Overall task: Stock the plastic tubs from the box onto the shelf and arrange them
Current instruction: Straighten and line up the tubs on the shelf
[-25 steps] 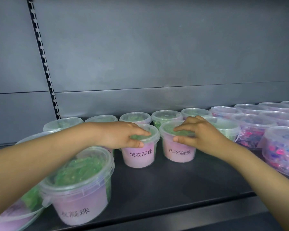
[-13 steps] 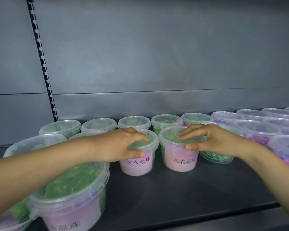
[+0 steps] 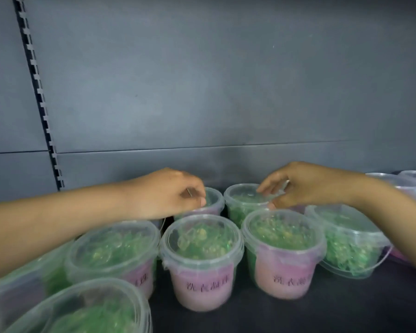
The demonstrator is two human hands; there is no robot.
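Head view: front-row tubs (image 3: 202, 258) of green beads crowd the shelf (image 3: 346, 308), with a tilted tub (image 3: 351, 239) leaning at their right. Reaching over them, the left hand (image 3: 168, 193) grips the left rear tub (image 3: 214, 200) at its lid rim. The right hand (image 3: 308, 186) clasps the right rear tub (image 3: 240, 200) by its lid. A low forearm could topple the front row, and a lid-only hold might pop open.
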